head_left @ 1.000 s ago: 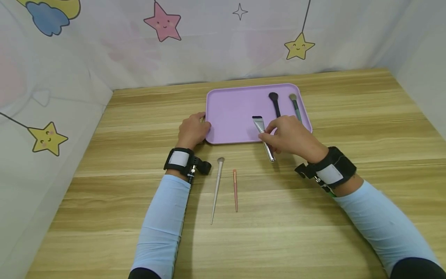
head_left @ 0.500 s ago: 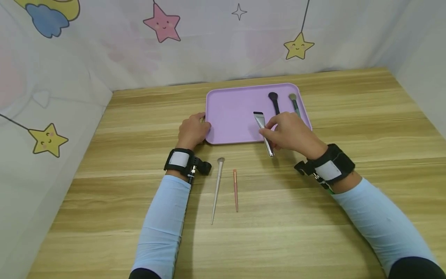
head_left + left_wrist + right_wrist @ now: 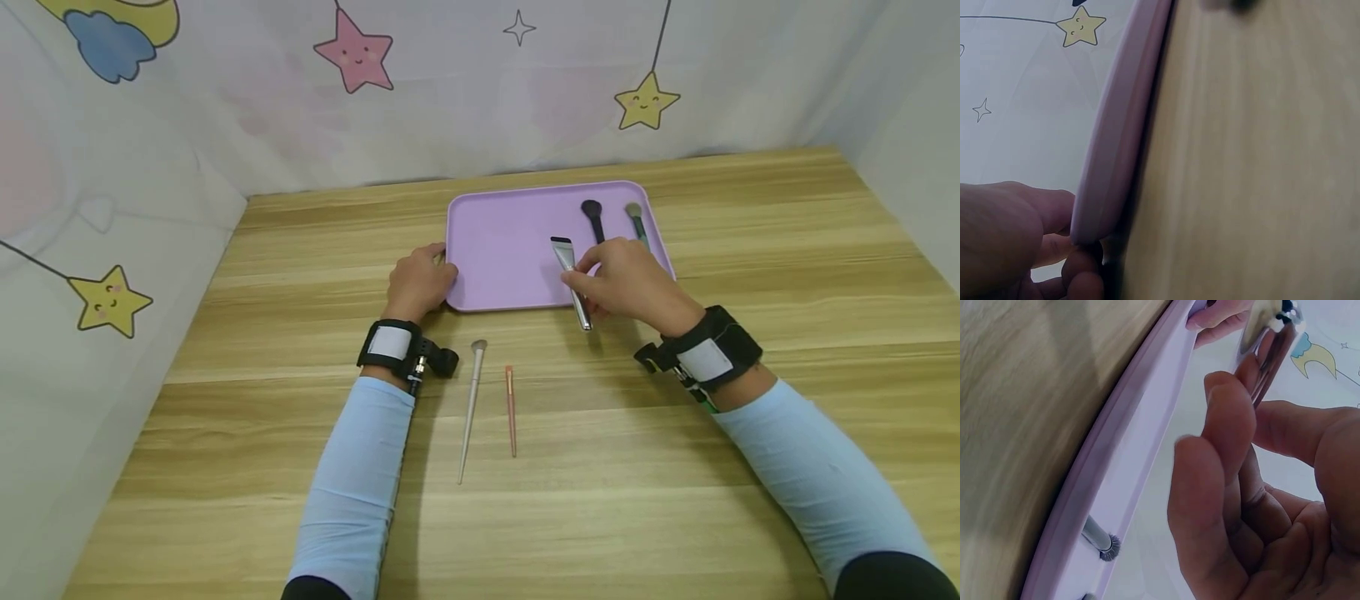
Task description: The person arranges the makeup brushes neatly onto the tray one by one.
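Observation:
A flat-topped makeup brush [image 3: 564,255] with a silver handle and dark bristles is pinched between the thumb and fingers of my right hand [image 3: 633,279], over the front right part of a purple tray [image 3: 510,242]. In the right wrist view the shiny brush handle [image 3: 1275,359] shows between the fingertips. At the tray's left front corner, my left hand [image 3: 420,282] grips the edge, thumb on the rim and fingers curled below, as the left wrist view shows. A black makeup brush [image 3: 592,212] and a green-handled makeup brush [image 3: 635,218] lie in the tray, their lower ends hidden by my right hand.
On the wooden table [image 3: 637,500], in front of the tray, lie a long pale makeup brush [image 3: 471,408] and a shorter pink makeup brush [image 3: 512,412]. A white curtain [image 3: 465,108] with printed stars stands behind the table and along its left side.
My right hand has carried the silver brush slightly forward, farther over the tray. The left hand stays at the tray's corner, and the other brushes lie as before.

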Demonstrator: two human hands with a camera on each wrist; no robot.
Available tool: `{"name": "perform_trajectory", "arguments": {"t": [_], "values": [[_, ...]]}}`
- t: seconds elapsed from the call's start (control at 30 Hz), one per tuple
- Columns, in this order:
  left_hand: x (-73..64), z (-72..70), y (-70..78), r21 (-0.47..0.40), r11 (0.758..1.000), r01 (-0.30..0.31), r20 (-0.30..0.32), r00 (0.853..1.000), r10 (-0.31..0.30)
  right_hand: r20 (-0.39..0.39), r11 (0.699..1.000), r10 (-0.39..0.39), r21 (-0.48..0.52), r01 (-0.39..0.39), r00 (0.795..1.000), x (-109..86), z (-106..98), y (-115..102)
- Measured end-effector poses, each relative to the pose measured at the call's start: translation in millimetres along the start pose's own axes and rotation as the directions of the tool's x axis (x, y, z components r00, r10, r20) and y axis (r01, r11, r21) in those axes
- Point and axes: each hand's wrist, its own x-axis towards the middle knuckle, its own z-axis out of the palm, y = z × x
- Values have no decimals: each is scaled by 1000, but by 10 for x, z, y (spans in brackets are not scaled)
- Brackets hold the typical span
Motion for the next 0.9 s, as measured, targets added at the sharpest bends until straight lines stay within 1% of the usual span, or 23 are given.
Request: {"name": "perform_trajectory", "arguments": {"t": [0.33, 0.63, 0.9], "values": [[-24, -16, 8, -2, 1000, -1, 2, 1000, 1, -7, 1000, 24, -14, -24, 1000, 59, 4, 23], [-8, -9, -15, -2, 1000, -4, -7, 1000, 4, -15, 1000, 19, -18, -19, 1000, 93, 16, 34], [-14, -5, -11, -7, 1000, 6, -5, 1000, -6, -36, 1000, 15, -23, -16, 999, 123, 15, 40]]}}
